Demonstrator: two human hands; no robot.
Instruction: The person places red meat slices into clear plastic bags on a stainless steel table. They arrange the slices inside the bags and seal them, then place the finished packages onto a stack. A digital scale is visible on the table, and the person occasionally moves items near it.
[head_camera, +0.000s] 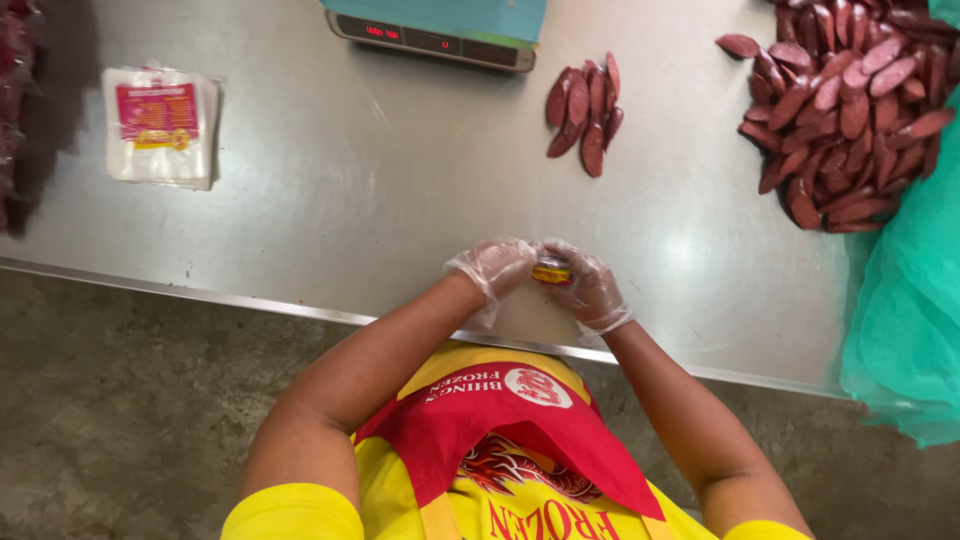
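My left hand (497, 266) and my right hand (590, 285) both wear thin clear gloves and meet over the near edge of the steel table (350, 190). Between them they hold a clear plastic bag with a red and yellow label (551, 272); most of it is hidden by the fingers. A small row of dark red sausage slices (586, 106) lies farther out on the table, apart from both hands.
A large heap of sausage slices (850, 110) fills the far right corner beside green netting (905, 320). A stack of clear printed bags (160, 125) lies far left. A digital scale (435, 30) stands at the far edge. Concrete floor (130, 420) lies below.
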